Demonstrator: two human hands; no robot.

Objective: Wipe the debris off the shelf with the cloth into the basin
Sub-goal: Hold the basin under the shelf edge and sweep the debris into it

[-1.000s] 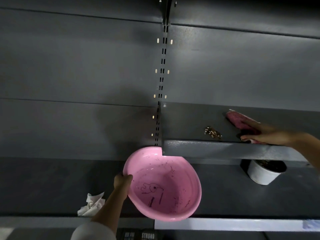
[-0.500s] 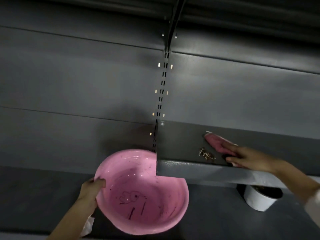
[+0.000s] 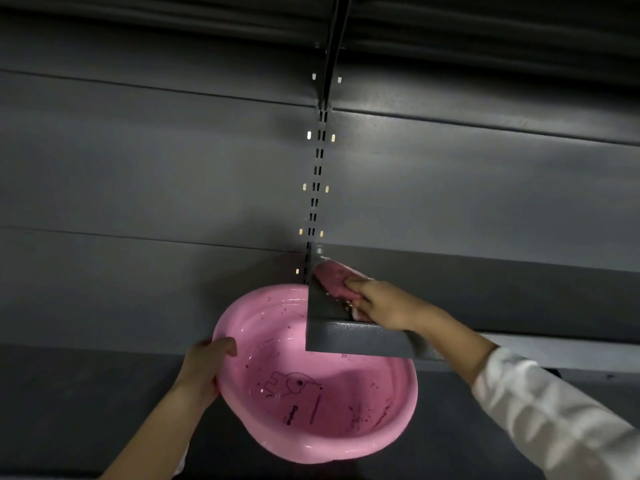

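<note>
A: Pink plastic basin [image 3: 322, 393], tilted, its rim tucked under the left end of the grey metal shelf [image 3: 381, 337]. Left hand [image 3: 204, 368] clamps the near-left rim, thumb over the lip, fingers hidden beneath. Specks and smears already lie inside.

B: And the cloth?

A: Pink cloth [image 3: 334, 278], bunched, on the shelf top right at its left edge. Right hand [image 3: 384, 306] presses down on it, fingers closed over the wad. A few pale bits of debris [image 3: 346, 304] show beside the fingers, near the front lip.

B: How does it all handle, by your reckoning?

A: The cloth looks soft and limp; it will fold rather than push, so a flat palm with the wad kept thick seems the better hold. The debris looks light and loose, likely to scatter if flicked. The basin seems thin, light and somewhat slick; one hand on the rim is enough, though it could tip.

B: Risk?

A: Crumbs dropping past the rim if the basin sags away from the shelf end.
</note>
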